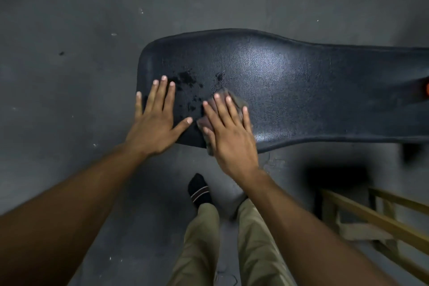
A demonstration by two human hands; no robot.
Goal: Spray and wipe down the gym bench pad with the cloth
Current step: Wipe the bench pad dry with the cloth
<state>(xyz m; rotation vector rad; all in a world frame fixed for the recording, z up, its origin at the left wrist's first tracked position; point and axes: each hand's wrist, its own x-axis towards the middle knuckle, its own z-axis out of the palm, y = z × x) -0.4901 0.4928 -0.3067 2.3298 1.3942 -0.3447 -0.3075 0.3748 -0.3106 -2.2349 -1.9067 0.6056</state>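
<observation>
Fingers (pixel 228 109) of the right hand (pixel 228 137) lay straight, pressing the cloth (pixel 234 101) on the bench pad (pixel 290 90). Beside it, the left hand (pixel 155 123) rested flat, fingers spread. Wet spots (pixel 188 81) sat just beyond both; the pad's long axis ran rightward, likely unwiped.

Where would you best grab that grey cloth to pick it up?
Probably at the cloth's far corner poking out past the right hand's fingertips, pinched from above. The rest lies flat on the bench pad beneath the palm.
</observation>
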